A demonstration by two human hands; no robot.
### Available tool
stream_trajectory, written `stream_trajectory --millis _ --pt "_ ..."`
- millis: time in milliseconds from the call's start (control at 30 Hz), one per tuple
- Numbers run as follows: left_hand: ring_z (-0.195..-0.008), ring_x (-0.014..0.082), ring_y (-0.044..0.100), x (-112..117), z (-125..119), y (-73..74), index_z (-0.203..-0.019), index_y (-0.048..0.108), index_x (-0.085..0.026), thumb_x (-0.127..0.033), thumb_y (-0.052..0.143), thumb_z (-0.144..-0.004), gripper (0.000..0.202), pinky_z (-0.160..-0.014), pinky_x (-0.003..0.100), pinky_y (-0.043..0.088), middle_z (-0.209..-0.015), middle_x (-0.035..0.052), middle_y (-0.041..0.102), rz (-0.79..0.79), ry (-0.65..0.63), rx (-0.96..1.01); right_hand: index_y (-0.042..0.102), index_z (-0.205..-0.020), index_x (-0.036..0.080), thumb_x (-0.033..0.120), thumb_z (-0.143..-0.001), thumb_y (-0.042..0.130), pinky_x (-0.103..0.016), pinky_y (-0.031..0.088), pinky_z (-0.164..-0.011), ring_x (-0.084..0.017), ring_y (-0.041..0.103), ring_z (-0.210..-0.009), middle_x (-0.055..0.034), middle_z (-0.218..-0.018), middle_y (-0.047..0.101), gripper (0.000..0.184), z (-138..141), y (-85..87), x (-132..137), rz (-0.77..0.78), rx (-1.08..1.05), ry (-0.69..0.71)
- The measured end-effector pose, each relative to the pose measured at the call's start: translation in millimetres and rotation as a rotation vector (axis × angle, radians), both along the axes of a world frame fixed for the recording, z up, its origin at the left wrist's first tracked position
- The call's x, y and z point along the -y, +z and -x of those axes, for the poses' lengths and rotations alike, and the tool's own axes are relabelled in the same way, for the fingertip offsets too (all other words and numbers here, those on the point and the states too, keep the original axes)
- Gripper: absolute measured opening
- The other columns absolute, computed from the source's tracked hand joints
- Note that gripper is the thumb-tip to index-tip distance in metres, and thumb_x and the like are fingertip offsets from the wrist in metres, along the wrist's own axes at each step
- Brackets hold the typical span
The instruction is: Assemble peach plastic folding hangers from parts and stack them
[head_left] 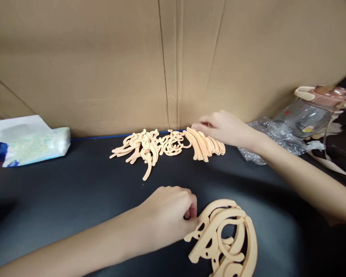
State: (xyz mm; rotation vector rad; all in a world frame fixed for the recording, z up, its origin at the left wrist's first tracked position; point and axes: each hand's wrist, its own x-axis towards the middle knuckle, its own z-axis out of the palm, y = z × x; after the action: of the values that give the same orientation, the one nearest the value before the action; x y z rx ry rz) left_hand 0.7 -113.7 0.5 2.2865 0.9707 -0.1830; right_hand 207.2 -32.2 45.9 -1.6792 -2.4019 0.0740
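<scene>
My left hand (173, 213) is closed in a pinch at the left end of a loose pile of curved peach pieces (249, 246). One of those pieces appears to be between its thumb and fingers. Farther back, my right hand (219, 125) reaches over a neat row of curved peach strips (200, 144). Its fingers are bent down onto the upper end of the row and seem to grip a strip; the fingertips are partly hidden.
Left of the row lie small peach rings (171, 144) and a heap of forked peach pieces (147, 148). A tissue pack (40, 144) stands far left. On the right are crumpled clear plastic (256, 154) and a drink bottle (311, 111). Cardboard (109, 65) walls the back.
</scene>
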Motion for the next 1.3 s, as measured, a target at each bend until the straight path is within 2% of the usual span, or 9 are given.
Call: stream_trajectory --millis 167,300,567,667,733,800,900,1100,1300 --pt "-0.065 0.0153 0.057 -2 5 2.6 -0.077 0.064 -0.021 -0.047 0.068 -0.076 0.027 -0.054 0.026 0.031 -0.077 -0.0025 0.065 -0.015 0.019 0.019 0.066 -0.085 0.020 0.048 -0.087 0.059 -0.025 0.034 -0.060 -0.014 0.057 -0.071 0.0006 -0.081 0.066 0.029 -1 4.6 53 0.515 0.010 0.453" --pt "-0.064 0.0143 0.056 3 7 1.2 -0.080 0.061 -0.021 -0.029 0.062 -0.081 0.009 -0.053 0.026 0.030 -0.081 -0.0027 0.063 -0.089 -0.021 0.005 0.061 -0.088 0.020 0.043 -0.091 0.055 -0.025 0.035 -0.063 -0.014 0.057 -0.077 0.0000 -0.087 0.062 0.025 -6 -15.1 78 0.641 0.022 0.521" --pt "-0.075 0.0190 0.055 -22 6 -3.9 -0.087 0.056 -0.015 -0.014 0.039 -0.093 0.018 -0.064 0.032 0.039 -0.085 0.0041 0.059 -0.442 -0.138 -0.056 0.060 -0.089 0.019 0.038 -0.089 0.061 -0.024 0.035 -0.058 -0.012 0.052 -0.064 0.0026 -0.074 0.061 0.020 -1 -44.5 74 0.533 -0.165 0.285" --pt "-0.083 0.0197 0.055 -33 7 -4.7 -0.088 0.053 -0.017 -0.015 0.039 -0.093 0.016 -0.076 0.036 0.042 -0.089 0.0040 0.058 -0.469 0.025 0.188 0.059 -0.086 0.018 0.034 -0.092 0.057 -0.024 0.037 -0.058 -0.011 0.051 -0.062 0.0028 -0.069 0.058 0.017 3 -47.6 70 0.471 -0.313 0.242" --pt "-0.090 0.0184 0.056 -41 8 -3.2 -0.098 0.051 -0.019 -0.019 0.047 -0.091 0.008 -0.082 0.035 0.045 -0.104 0.0049 0.057 -0.360 0.293 0.536 0.057 -0.087 0.018 0.035 -0.092 0.055 -0.023 0.039 -0.057 -0.010 0.052 -0.061 0.0032 -0.069 0.057 0.018 5 -46.2 67 0.420 -0.478 0.195" --pt "-0.090 0.0160 0.058 -49 8 0.6 -0.108 0.050 -0.020 -0.027 0.057 -0.085 0.025 -0.079 0.032 0.047 -0.115 0.0058 0.054 -0.078 0.543 0.805 0.055 -0.088 0.019 0.037 -0.092 0.055 -0.023 0.041 -0.056 -0.010 0.052 -0.060 0.0033 -0.070 0.057 0.018 8 -42.6 64 0.369 -0.627 0.151" --pt "-0.077 0.0128 0.055 -59 9 8.0 -0.096 0.060 -0.017 -0.037 0.063 -0.082 0.025 -0.070 0.025 0.044 -0.092 0.0024 0.059 0.298 0.623 0.854 0.054 -0.087 0.020 0.037 -0.091 0.055 -0.024 0.045 -0.059 -0.011 0.057 -0.065 0.0013 -0.076 0.061 0.018 13 -36.0 57 0.281 -0.711 0.101" --pt "-0.063 0.0109 0.042 -66 12 17.8 -0.075 0.062 -0.017 -0.037 0.055 -0.087 0.024 -0.059 0.023 0.033 -0.068 -0.0024 0.051 0.106 0.631 0.800 0.051 -0.089 0.020 0.035 -0.093 0.051 -0.025 0.045 -0.057 -0.014 0.061 -0.063 -0.0012 -0.079 0.065 0.015 12 -26.6 45 0.122 -0.610 0.047" --pt "-0.057 0.0105 0.041 -71 6 33.0 -0.069 0.053 -0.017 -0.038 0.049 -0.091 0.031 -0.055 0.023 0.030 -0.062 -0.0031 0.049 -0.029 0.518 0.753 0.056 -0.108 0.018 0.029 -0.100 0.035 -0.027 0.027 -0.050 -0.016 0.061 -0.069 -0.0070 -0.096 0.068 0.025 15 -8.9 36 -0.404 0.048 0.060"
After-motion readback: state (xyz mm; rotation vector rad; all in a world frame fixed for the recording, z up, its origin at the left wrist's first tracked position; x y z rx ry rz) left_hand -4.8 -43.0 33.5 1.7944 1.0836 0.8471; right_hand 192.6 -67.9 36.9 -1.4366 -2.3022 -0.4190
